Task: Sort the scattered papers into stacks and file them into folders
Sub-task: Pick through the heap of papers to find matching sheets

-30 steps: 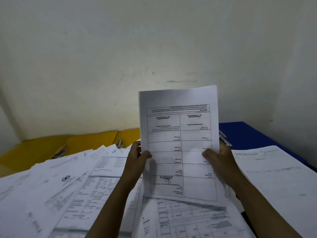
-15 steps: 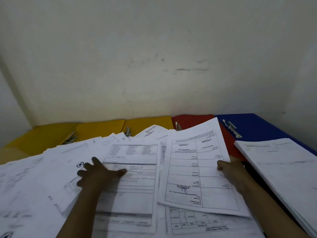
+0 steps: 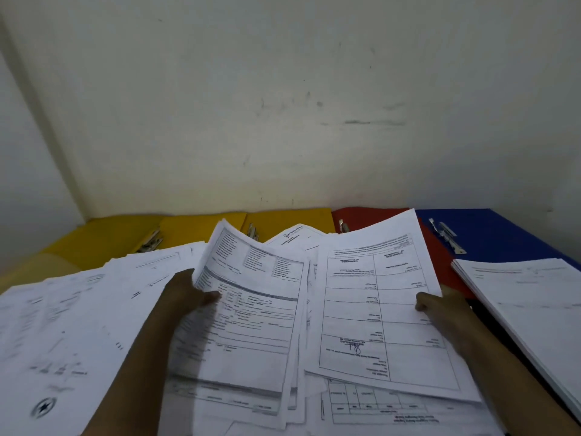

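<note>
The left hand (image 3: 188, 294) pinches a form bundle (image 3: 251, 309), the right hand (image 3: 440, 309) pinches a table sheet (image 3: 377, 309); best lift the bundle squarely, keeping edges aligned.

My left hand (image 3: 188, 294) and right hand (image 3: 437, 305) are both bare: no gloves, rings or watch show on either one. My two forearms enter from the lower edge of the view and are uncovered along their whole visible length; no sleeve, cuff or wristband appears on them. Both arms are slim and taper toward the wrist. The fingers are partly hidden and motion-blurred, so nails and finer detail cannot be made out. No markings are visible.
</note>
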